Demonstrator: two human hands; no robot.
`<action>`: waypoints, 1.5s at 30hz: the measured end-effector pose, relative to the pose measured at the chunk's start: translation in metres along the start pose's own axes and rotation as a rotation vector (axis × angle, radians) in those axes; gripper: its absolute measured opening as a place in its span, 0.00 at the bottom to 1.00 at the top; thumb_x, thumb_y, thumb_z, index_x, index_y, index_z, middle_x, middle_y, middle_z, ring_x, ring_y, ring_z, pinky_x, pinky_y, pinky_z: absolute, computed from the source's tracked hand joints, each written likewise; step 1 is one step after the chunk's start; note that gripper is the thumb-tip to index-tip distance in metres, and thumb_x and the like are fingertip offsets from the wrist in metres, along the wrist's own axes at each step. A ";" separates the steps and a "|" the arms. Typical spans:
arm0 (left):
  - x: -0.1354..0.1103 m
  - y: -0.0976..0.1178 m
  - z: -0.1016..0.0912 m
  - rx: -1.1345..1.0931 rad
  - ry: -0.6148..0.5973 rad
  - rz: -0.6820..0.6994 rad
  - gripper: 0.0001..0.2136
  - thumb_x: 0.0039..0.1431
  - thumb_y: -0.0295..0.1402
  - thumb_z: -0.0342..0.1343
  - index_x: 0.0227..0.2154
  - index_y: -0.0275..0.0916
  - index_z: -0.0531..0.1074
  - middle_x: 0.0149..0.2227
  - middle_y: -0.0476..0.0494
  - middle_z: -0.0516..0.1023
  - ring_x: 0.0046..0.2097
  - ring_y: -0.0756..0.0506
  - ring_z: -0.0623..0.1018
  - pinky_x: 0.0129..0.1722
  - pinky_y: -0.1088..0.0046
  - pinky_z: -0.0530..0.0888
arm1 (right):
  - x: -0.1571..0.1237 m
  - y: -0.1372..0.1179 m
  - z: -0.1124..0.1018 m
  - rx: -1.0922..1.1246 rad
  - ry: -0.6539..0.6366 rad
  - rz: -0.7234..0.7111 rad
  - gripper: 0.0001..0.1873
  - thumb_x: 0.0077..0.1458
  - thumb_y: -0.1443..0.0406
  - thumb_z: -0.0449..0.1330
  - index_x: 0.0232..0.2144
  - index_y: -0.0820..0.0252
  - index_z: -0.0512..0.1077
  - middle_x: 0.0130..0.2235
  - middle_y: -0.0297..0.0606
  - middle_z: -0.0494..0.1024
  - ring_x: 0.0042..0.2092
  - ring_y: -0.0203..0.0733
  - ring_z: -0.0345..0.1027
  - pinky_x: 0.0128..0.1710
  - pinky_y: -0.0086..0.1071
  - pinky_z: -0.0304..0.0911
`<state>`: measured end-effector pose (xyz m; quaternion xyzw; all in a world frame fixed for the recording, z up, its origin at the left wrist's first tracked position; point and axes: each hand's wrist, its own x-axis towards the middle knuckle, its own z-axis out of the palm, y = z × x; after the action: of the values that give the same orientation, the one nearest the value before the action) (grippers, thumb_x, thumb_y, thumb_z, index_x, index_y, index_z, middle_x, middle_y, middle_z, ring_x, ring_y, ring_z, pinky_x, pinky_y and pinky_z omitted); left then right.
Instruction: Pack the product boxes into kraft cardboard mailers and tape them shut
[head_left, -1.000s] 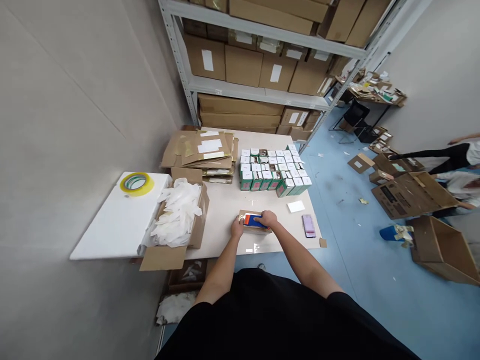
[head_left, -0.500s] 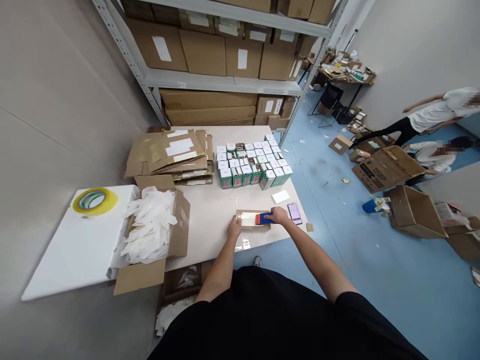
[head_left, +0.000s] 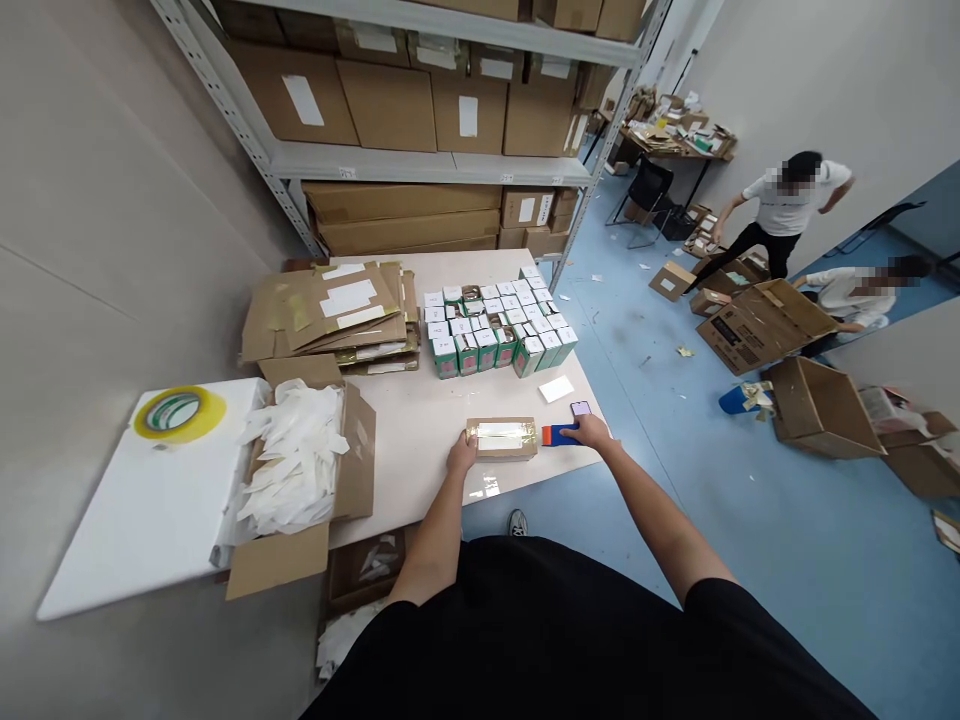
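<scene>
A small closed cardboard box (head_left: 507,451) lies on the pale table before me, with a white label and shiny tape across its top. My left hand (head_left: 461,453) is closed on the box's left end. In my right hand (head_left: 591,430) is a blue tool with an orange end (head_left: 559,435), just off the box's right end; its exact kind is unclear. Behind that hand lies a phone (head_left: 580,409), partly covered. A white card (head_left: 556,389) rests farther back, in front of rows of green and white small boxes (head_left: 499,325).
Flattened cartons (head_left: 330,310) are stacked at the back left. An open carton of white strips (head_left: 296,450) stands left, beside a tape roll (head_left: 180,412) on a white slab. Shelving (head_left: 427,165) rises behind. Two people are among cartons (head_left: 757,325) on the right.
My right hand has moved right with the blue tool, from over the box's top to beyond its end. The hand now covers part of the phone. One person at the right has shifted posture.
</scene>
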<state>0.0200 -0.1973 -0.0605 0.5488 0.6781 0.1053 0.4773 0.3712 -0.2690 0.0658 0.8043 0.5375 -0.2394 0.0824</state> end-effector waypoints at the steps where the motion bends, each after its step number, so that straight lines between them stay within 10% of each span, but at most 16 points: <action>1: 0.000 -0.002 -0.003 -0.032 0.003 0.009 0.22 0.68 0.47 0.51 0.60 0.45 0.72 0.52 0.37 0.82 0.53 0.35 0.81 0.51 0.62 0.75 | -0.002 -0.003 -0.001 0.003 0.006 0.001 0.24 0.58 0.45 0.65 0.37 0.60 0.79 0.40 0.46 0.82 0.41 0.47 0.74 0.33 0.32 0.58; 6: 0.000 -0.011 -0.024 -0.159 0.027 0.040 0.18 0.72 0.43 0.47 0.55 0.40 0.75 0.52 0.37 0.83 0.52 0.40 0.82 0.50 0.69 0.75 | -0.015 -0.037 -0.008 0.027 0.063 -0.036 0.27 0.59 0.41 0.63 0.40 0.58 0.79 0.41 0.44 0.83 0.43 0.47 0.75 0.32 0.30 0.56; 14: -0.001 -0.022 -0.068 -0.243 0.127 0.022 0.19 0.67 0.41 0.61 0.56 0.38 0.72 0.56 0.39 0.74 0.53 0.39 0.77 0.51 0.56 0.78 | -0.024 -0.152 -0.023 0.011 0.118 -0.195 0.28 0.60 0.39 0.60 0.42 0.56 0.80 0.42 0.45 0.83 0.45 0.49 0.75 0.36 0.31 0.58; 27: 0.009 -0.019 -0.119 -0.371 0.033 0.189 0.27 0.73 0.47 0.44 0.69 0.40 0.63 0.69 0.40 0.67 0.69 0.41 0.67 0.67 0.65 0.64 | -0.027 -0.304 -0.009 -0.066 0.089 -0.260 0.30 0.60 0.41 0.59 0.45 0.60 0.80 0.47 0.50 0.83 0.49 0.50 0.77 0.42 0.32 0.65; 37: 0.007 -0.033 -0.098 -0.414 0.122 0.160 0.28 0.74 0.47 0.42 0.70 0.38 0.62 0.66 0.39 0.71 0.66 0.42 0.72 0.65 0.66 0.68 | -0.014 -0.297 -0.011 -0.077 0.032 -0.319 0.30 0.58 0.41 0.63 0.43 0.60 0.81 0.47 0.50 0.83 0.48 0.51 0.77 0.40 0.32 0.65; 45: 0.001 -0.028 -0.087 -0.306 0.228 0.100 0.25 0.74 0.45 0.42 0.67 0.41 0.67 0.60 0.40 0.77 0.62 0.40 0.76 0.62 0.62 0.71 | -0.003 -0.195 -0.039 -0.024 0.076 -0.209 0.25 0.53 0.44 0.69 0.36 0.61 0.80 0.38 0.47 0.83 0.43 0.48 0.75 0.37 0.31 0.62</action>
<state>-0.0641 -0.1737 -0.0343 0.4876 0.6756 0.2921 0.4695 0.2057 -0.1767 0.1256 0.7515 0.6239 -0.2094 0.0463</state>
